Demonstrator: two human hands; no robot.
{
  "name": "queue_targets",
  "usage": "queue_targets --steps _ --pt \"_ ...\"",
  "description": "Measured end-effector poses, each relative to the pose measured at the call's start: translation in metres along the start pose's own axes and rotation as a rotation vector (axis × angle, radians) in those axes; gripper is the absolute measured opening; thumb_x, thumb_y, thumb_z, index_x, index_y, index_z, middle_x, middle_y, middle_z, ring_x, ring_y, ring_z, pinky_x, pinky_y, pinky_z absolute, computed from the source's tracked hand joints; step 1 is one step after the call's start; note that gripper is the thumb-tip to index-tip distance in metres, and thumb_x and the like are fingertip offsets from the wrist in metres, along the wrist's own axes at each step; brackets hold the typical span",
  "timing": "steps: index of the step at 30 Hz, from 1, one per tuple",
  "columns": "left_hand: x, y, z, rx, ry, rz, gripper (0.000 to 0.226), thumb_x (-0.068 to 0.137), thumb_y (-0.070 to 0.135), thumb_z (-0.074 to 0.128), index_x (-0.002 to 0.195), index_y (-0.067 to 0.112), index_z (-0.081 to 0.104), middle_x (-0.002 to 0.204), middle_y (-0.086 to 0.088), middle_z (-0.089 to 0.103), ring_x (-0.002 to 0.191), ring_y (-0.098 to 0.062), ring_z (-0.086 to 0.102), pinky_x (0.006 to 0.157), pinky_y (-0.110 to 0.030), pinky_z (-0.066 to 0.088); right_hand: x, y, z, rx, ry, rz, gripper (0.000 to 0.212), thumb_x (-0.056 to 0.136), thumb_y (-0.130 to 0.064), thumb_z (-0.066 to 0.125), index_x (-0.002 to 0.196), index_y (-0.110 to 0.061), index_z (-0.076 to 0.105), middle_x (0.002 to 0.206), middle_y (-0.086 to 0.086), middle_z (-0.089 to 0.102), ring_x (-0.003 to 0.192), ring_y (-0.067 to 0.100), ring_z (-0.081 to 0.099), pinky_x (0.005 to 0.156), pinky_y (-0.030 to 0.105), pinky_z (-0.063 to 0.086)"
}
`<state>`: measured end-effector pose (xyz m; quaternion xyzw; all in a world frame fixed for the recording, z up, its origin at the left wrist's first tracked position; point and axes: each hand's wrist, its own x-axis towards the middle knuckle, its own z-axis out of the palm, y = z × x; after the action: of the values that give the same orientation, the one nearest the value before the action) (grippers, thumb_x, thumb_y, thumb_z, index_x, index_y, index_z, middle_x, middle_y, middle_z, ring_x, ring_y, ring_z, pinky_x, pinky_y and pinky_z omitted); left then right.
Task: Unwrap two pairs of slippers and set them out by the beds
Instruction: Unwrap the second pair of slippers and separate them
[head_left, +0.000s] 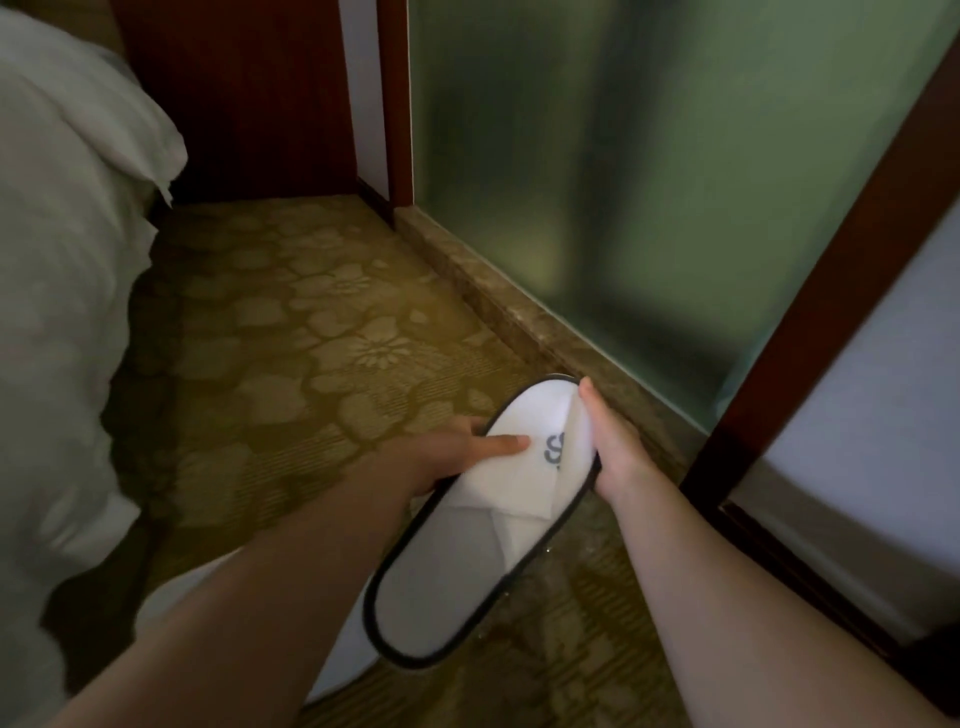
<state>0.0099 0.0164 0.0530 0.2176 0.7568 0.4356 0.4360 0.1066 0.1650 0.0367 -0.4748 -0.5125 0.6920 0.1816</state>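
A white slipper with a dark rim and a grey logo on its folded upper hangs above the carpet, toe pointing away from me. My left hand grips its left side, thumb lying on the upper. My right hand holds the right edge near the toe, fingers stretched along the rim. A second white shape, partly hidden under my left forearm, lies on the floor below; I cannot tell what it is. The bed with white bedding fills the left side.
Patterned yellow-brown carpet covers the floor between the bed and a stone sill. Frosted glass in a dark wood frame stands on the right. A dark wooden panel closes off the far end.
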Motion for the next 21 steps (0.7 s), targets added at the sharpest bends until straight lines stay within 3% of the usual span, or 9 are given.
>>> queue_targets --steps 5,7,11,13,16,18,21 --pt "0.004 -0.005 -0.006 -0.205 0.277 0.084 0.045 0.076 0.041 0.073 0.108 0.011 0.064 0.092 0.001 0.068 0.08 -0.015 0.065 0.063 -0.024 0.053 0.002 0.004 0.013 -0.011 -0.17 -0.04 0.057 0.076 -0.056 0.063 0.123 -0.024 0.055 0.112 0.008 0.066 0.099 0.026 0.065 0.083 0.039 0.055" --pt "0.008 -0.006 -0.012 -0.348 0.416 0.087 0.053 0.075 0.037 0.075 0.113 0.003 0.064 0.101 -0.005 0.068 0.087 -0.022 0.065 0.071 -0.029 0.054 -0.004 0.008 0.023 0.002 -0.252 -0.009 0.047 0.083 -0.044 0.063 0.123 -0.021 0.054 0.111 0.009 0.066 0.096 0.026 0.065 0.073 0.035 0.055" --pt "0.016 -0.012 -0.032 -0.518 0.611 0.045 0.063 0.073 0.036 0.077 0.118 -0.004 0.062 0.112 -0.013 0.066 0.101 -0.03 0.064 0.089 -0.039 0.054 -0.011 0.016 0.051 -0.046 -0.331 -0.018 0.058 0.082 -0.036 0.067 0.134 -0.018 0.046 0.106 0.006 0.065 0.082 0.021 0.065 0.058 0.028 0.051" --pt "0.02 -0.014 -0.035 -0.521 0.606 0.027 0.069 0.072 0.038 0.077 0.124 -0.003 0.058 0.124 -0.016 0.063 0.111 -0.034 0.062 0.095 -0.045 0.052 -0.012 0.015 0.064 -0.075 -0.297 -0.06 0.058 0.081 -0.033 0.069 0.132 -0.018 0.047 0.1 0.005 0.064 0.081 0.02 0.064 0.068 0.033 0.055" --pt "0.025 -0.008 -0.03 -0.552 0.501 0.024 0.077 0.081 0.05 0.062 0.141 0.006 0.042 0.139 -0.015 0.052 0.123 -0.034 0.054 0.101 -0.047 0.047 -0.01 0.017 0.069 -0.165 -0.261 -0.09 0.06 0.075 -0.036 0.073 0.128 -0.02 0.05 0.115 0.011 0.065 0.095 0.028 0.066 0.09 0.045 0.054" --pt "0.028 -0.006 -0.026 -0.579 0.438 0.002 0.077 0.084 0.061 0.044 0.146 0.016 0.034 0.144 -0.012 0.048 0.124 -0.034 0.053 0.101 -0.049 0.046 -0.008 0.018 0.065 -0.144 -0.243 -0.089 0.055 0.076 -0.034 0.074 0.123 -0.015 0.052 0.114 0.012 0.066 0.096 0.031 0.066 0.091 0.048 0.054" --pt "0.027 -0.007 -0.02 -0.506 0.357 0.04 0.062 0.094 0.052 0.034 0.147 0.021 0.031 0.142 -0.011 0.05 0.118 -0.032 0.058 0.097 -0.051 0.049 -0.006 0.022 0.06 -0.093 -0.236 -0.039 0.055 0.075 -0.032 0.076 0.12 -0.011 0.053 0.112 0.015 0.067 0.095 0.033 0.067 0.09 0.051 0.054"
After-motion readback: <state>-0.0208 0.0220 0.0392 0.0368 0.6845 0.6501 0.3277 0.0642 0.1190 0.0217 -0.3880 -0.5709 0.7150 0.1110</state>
